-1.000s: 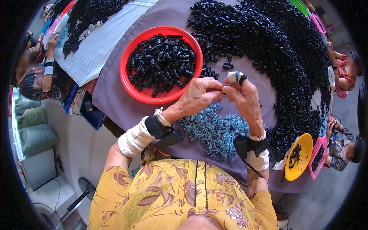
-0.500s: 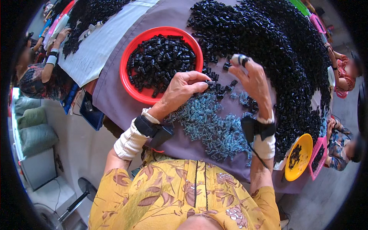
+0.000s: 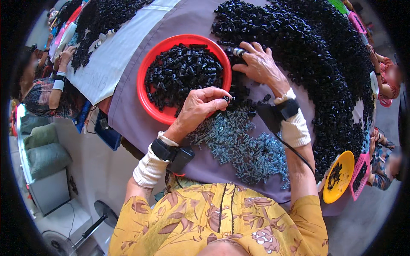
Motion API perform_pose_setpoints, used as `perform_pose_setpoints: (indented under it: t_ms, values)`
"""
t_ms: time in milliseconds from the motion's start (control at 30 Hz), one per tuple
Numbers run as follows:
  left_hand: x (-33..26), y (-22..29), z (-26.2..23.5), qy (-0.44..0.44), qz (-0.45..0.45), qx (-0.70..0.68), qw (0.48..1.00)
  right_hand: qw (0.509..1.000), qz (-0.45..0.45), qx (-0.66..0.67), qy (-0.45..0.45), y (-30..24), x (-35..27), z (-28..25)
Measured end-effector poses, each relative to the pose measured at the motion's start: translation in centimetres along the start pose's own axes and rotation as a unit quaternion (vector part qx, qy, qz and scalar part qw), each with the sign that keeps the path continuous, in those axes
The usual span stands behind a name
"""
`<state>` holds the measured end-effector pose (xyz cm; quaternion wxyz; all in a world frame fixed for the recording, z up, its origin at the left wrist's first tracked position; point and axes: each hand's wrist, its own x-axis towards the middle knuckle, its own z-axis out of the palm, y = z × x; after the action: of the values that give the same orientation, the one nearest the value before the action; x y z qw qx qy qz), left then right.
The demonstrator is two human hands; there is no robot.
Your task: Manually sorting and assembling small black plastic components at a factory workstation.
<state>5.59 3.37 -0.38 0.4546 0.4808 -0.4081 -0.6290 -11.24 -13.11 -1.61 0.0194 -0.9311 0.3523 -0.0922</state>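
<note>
My left hand (image 3: 198, 106) is closed in a pinch on a small black plastic part (image 3: 226, 98), with a bit of silvery coil showing at its end. It hovers at the lower right edge of a red basin (image 3: 142, 87) heaped with similar black parts (image 3: 183, 72). My right hand (image 3: 264, 67), a finger wrapped in white and dark tape, reaches over loose black parts beside the basin. Its fingers are spread, and I see nothing held in them. Small pale blue-silver coil springs (image 3: 241, 143) lie scattered on the purple cloth below both hands.
A large heap of black parts (image 3: 329, 85) spreads along the far and right side of the table. At the right edge stand a yellow bowl (image 3: 347, 164) and a pink basket (image 3: 361, 170). Other people work at the left (image 3: 47, 91) and right (image 3: 386, 79).
My right hand has moved up and left, away from the springs and onto the black parts by the basin, its fingers spreading. My left hand keeps its pinch, and the view has shifted slightly.
</note>
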Motion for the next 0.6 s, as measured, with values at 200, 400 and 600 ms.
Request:
perform_pose_setpoints:
  t_ms: [200, 400, 600]
  values:
    - [0.1, -0.2, 0.2, 0.012, 0.007, -0.043, 0.999, 0.999, 0.014, 0.022, -0.035, 0.1, -6.4, -2.4]
    - [0.1, -0.7, -0.1, 0.012, 0.007, -0.063, 0.998, 0.996, 0.047, 0.061, -0.039, -0.3, -11.3, -3.4]
    - [0.2, -1.0, 0.0, 0.019, 0.02, -0.08, 0.996, 0.995, 0.057, 0.066, -0.047, -0.8, -14.5, -4.7]
